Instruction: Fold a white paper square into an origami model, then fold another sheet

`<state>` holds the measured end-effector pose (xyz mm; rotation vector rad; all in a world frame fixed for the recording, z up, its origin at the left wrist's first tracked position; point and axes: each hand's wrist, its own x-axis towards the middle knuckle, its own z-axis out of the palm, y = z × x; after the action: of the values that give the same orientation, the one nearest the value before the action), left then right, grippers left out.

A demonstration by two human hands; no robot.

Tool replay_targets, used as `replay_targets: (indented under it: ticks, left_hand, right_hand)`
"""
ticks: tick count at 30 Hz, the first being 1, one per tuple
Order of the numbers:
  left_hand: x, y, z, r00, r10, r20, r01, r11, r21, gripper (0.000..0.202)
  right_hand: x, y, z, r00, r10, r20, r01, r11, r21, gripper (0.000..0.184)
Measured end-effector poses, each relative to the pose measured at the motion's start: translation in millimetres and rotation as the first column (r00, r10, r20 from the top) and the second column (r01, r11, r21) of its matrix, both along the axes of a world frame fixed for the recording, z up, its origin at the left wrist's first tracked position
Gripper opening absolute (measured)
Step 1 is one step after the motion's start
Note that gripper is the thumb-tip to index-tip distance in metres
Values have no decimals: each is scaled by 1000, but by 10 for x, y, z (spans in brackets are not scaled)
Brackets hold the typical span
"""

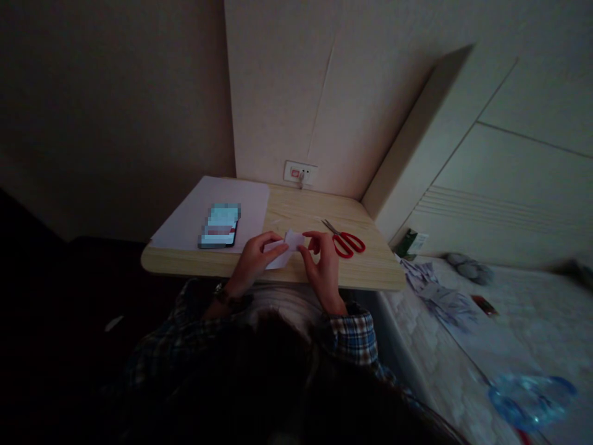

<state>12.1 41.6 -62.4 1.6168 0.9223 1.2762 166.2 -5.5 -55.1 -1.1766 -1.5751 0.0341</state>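
Observation:
On a small wooden table (pixel 287 213) my two hands hold a small white piece of paper (pixel 288 246) near the front edge. My left hand (pixel 254 256) grips its left side with bent fingers. My right hand (pixel 324 262) pinches its right side. Red-handled scissors (pixel 345 240) lie just right of my right hand, untouched. A phone (pixel 220 225) with a lit screen rests on a white sheet (pixel 250 204) to the left of my left hand.
A wall socket (pixel 300 171) sits behind the table. To the right is a bed (pixel 491 334) with several scraps of paper (pixel 440 293), a green box (pixel 410 242) and a blue plastic bottle (pixel 530 398). The left side is dark.

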Motion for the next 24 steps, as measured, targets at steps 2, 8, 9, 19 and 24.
replay_targets:
  ticks: [2,8,9,19,24]
  left_hand:
    - [8,-6,5,999,13,31,-12,1000,-29,23]
    - [28,-21,10,991,-70,116,82,991,-102,27]
    - [27,-18,6,988,-92,122,106,988,-111,28]
    - [3,-2,13,969,-225,98,238,960,-145,33]
    - [9,-3,16,959,-254,123,274,942,-191,37]
  right_hand:
    - [-9,5,-23,999,10,-47,-11,1000,-11,19]
    - [-30,2,-35,999,29,-40,-29,1000,3,11]
    - [-31,-1,-34,999,33,-36,-33,999,-7,7]
    - [-26,-42,-20,976,132,-173,-164,969,-183,14]
    - [-16,-44,8,965,152,-211,-196,958,-208,12]
